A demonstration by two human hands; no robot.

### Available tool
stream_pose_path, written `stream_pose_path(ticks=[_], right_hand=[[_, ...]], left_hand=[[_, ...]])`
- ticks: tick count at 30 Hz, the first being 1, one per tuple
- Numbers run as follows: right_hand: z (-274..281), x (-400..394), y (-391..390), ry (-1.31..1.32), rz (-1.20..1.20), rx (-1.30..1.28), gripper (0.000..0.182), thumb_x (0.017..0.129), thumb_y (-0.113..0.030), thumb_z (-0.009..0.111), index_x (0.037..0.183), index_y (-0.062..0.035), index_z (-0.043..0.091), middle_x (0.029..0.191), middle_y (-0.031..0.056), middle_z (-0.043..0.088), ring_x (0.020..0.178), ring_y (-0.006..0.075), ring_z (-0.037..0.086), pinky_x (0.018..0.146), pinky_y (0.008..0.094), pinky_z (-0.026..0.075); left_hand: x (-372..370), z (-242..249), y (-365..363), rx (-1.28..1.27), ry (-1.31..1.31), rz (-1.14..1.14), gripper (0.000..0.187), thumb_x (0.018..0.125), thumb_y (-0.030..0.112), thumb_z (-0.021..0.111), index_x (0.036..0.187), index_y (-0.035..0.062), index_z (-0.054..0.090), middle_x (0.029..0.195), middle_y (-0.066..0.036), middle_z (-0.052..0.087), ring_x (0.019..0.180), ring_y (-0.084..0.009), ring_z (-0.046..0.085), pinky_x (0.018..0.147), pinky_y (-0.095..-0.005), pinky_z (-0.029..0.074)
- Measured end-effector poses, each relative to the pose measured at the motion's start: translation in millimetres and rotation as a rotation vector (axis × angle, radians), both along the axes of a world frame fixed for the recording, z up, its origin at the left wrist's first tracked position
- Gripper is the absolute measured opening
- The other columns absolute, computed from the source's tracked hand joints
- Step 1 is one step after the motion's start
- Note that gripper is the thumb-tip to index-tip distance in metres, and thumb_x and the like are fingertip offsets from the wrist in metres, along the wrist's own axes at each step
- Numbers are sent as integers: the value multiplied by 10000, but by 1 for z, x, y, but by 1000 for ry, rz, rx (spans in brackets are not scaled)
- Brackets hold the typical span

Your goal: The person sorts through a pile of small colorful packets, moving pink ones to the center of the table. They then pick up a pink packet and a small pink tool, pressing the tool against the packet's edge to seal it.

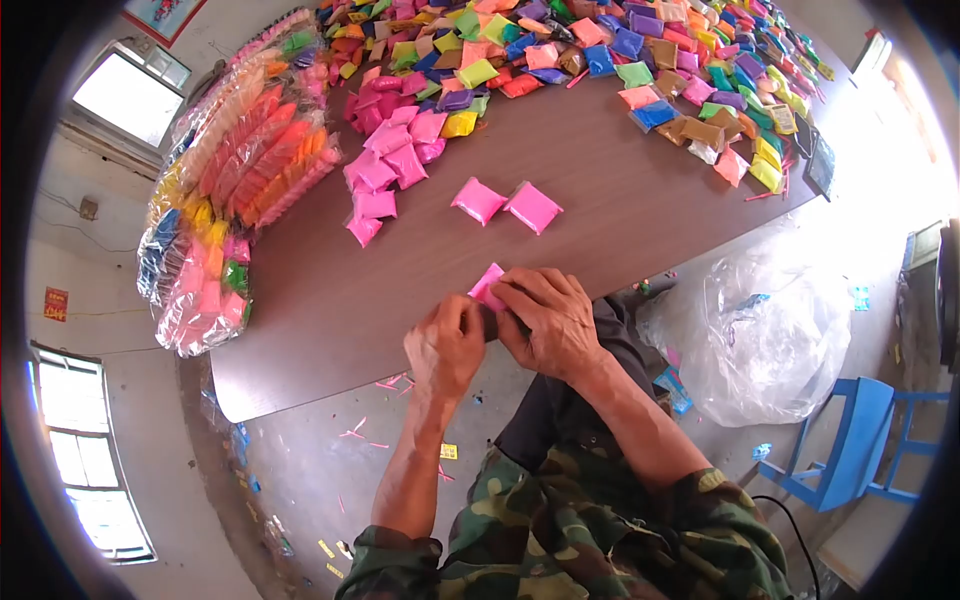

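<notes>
Both my hands meet at the near edge of a brown table [600, 190]. My left hand [445, 345] and my right hand [548, 318] pinch a small pink packet [487, 283] between them; only its upper corner shows above my fingers. Just beyond lie two more pink packets [478, 200] [533, 207] side by side on the table. A cluster of pink packets [385, 170] lies further left.
Many small packets in several colours [620, 50] cover the far part of the table. Large clear bags of filled packets [235, 180] are stacked at the left end. A clear plastic bag [760, 330] and a blue stool [850, 440] stand on the floor at right.
</notes>
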State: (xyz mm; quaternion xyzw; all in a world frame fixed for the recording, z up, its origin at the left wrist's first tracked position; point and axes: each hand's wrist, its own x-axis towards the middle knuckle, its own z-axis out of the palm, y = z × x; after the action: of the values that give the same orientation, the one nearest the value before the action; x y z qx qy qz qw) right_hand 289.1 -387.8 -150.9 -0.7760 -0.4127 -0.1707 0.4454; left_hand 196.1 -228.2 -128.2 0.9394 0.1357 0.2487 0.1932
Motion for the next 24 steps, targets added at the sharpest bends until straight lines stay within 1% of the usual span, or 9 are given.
stream_pose_path(ticks=[3, 4, 7, 8, 14, 17, 20, 23, 24], right_hand=[[-5, 2, 1, -33, -12, 36, 264, 852, -158, 812, 1111, -113, 789, 1194, 49, 721, 1042, 276, 689, 861, 425, 539], [-4, 3, 2, -31, -12, 42, 275, 835, -148, 827, 1106, -111, 799, 1174, 49, 733, 1019, 278, 696, 851, 426, 545], [-5, -1, 3, 2, -32, 58, 301, 799, -131, 866, 1095, -111, 819, 1121, 43, 758, 963, 285, 706, 831, 427, 556], [-4, 0, 3, 12, -36, 62, 303, 797, -136, 875, 1094, -116, 820, 1109, 38, 757, 954, 285, 704, 831, 425, 556], [-4, 0, 4, 5, -45, 63, 300, 803, -162, 896, 1090, -136, 816, 1066, 23, 758, 937, 284, 702, 825, 418, 552], [-5, 1, 5, 20, -46, 58, 306, 796, -166, 899, 1088, -141, 813, 1066, 21, 759, 940, 283, 703, 824, 416, 551], [-4, 1, 4, 23, -49, 60, 309, 789, -166, 901, 1084, -144, 811, 1063, 19, 759, 939, 283, 703, 824, 416, 549], [-3, -1, 3, 25, -51, 44, 309, 787, -166, 903, 1081, -143, 809, 1059, 18, 758, 935, 285, 704, 824, 416, 548], [-1, 0, 4, 24, -50, 37, 310, 786, -167, 904, 1080, -142, 809, 1057, 18, 758, 934, 286, 704, 824, 416, 548]], left_hand=[[3, 2, 17, 80, 28, 62, 120, 970, 84, 752, 875, 71, 680, 756, -133, 720, 662, -358, 724, 607, -442, 548], [1, 4, 20, 47, 49, 74, 109, 968, 86, 753, 880, 76, 690, 756, -134, 719, 662, -354, 724, 612, -446, 552], [-7, 14, -3, -7, -49, -20, 114, 963, 85, 756, 874, 77, 685, 766, -137, 724, 654, -353, 723, 611, -449, 557], [-6, 8, -9, 48, -61, -39, 171, 971, 112, 760, 843, 99, 646, 778, -120, 725, 657, -377, 723, 582, -491, 563], [0, -4, 11, 133, 60, 65, 157, 961, 98, 765, 853, 98, 651, 790, -123, 736, 671, -391, 726, 578, -491, 563], [-6, 15, 3, 62, 10, -21, 149, 966, 98, 757, 862, 93, 651, 790, -127, 736, 670, -395, 724, 574, -491, 561], [-10, 10, -4, 84, -6, -93, 151, 966, 91, 754, 862, 87, 644, 789, -127, 734, 681, -393, 727, 576, -492, 559], [-4, 1, 9, 115, 29, -2, 134, 944, 55, 780, 865, 73, 673, 755, -128, 709, 662, -371, 702, 589, -456, 530], [-5, 5, 9, 95, 33, -15, 136, 946, 60, 771, 863, 76, 664, 765, -126, 715, 671, -377, 709, 590, -465, 538]])
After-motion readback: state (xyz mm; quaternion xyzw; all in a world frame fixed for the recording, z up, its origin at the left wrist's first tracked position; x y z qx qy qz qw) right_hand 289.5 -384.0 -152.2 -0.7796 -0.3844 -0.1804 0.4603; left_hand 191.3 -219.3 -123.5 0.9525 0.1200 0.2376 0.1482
